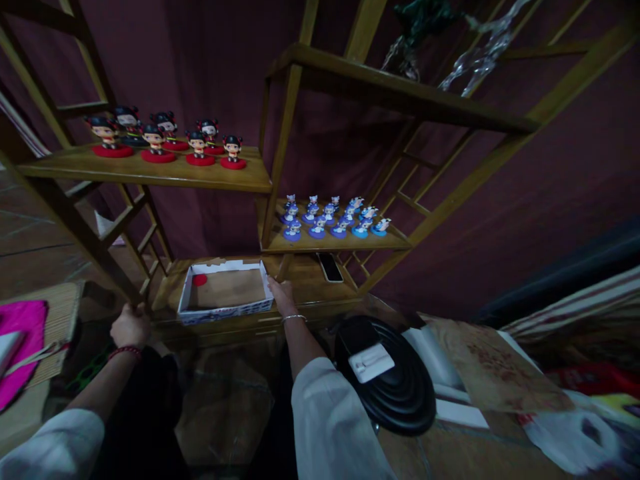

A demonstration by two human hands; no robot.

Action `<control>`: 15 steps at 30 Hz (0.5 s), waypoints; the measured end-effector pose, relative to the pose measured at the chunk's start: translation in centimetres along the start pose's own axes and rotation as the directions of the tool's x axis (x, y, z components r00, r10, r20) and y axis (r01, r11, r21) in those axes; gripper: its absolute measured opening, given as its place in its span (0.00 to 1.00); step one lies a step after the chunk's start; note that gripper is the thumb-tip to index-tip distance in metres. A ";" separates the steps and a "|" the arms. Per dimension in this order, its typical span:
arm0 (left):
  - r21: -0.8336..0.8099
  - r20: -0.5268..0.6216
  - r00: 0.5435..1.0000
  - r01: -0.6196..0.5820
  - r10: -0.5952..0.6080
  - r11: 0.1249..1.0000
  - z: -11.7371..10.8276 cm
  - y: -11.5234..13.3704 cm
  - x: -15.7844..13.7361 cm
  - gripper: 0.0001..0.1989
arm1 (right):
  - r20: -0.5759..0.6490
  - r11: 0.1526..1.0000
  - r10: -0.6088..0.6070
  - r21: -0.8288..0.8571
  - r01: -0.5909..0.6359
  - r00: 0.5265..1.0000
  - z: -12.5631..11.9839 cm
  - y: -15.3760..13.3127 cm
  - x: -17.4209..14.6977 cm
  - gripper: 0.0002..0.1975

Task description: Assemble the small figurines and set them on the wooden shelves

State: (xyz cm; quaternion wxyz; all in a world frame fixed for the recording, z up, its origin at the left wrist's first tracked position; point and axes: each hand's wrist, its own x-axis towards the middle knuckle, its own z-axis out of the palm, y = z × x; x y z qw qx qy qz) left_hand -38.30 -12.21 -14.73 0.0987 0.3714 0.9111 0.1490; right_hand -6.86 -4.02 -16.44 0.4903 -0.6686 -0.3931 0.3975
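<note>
A shallow white cardboard box [227, 309] rests on the lowest board of a wooden shelf. Inside it lies a red disc [199, 280] near the left end, on a brown cardboard bottom. My right hand [283, 297] grips the box's right wall. At the lower left, my left hand [131, 327] is closed around the foot of the shelf post [107, 257]. Big-headed figurines on red bases [199, 159] stand on the upper left board. Smaller purple and blue figurines [319, 227] stand in rows on the middle right board.
A phone [331, 268] lies on the low board, right of the box. A black round stool [400, 393] with a white packet [371, 363] on it stands at my right, beside paper and bags. Left is a bamboo mat [64, 313] with pink cloth.
</note>
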 end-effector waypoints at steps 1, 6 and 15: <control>0.012 -0.006 1.000 -0.002 0.002 1.000 0.0 0.0 0.0 0.23 | -0.011 1.000 0.009 -0.006 -0.009 1.000 0.1 0.0 0.1 0.13; 0.039 0.007 1.000 -0.007 0.007 0.999 -0.3 0.2 -0.1 0.23 | -0.063 0.998 0.037 -0.042 -0.039 0.997 0.5 -0.1 0.5 0.10; 0.010 0.073 0.997 -0.006 0.005 1.000 -1.2 0.6 -0.8 0.24 | -0.113 0.995 0.054 -0.073 -0.063 0.992 0.5 -0.6 0.2 0.07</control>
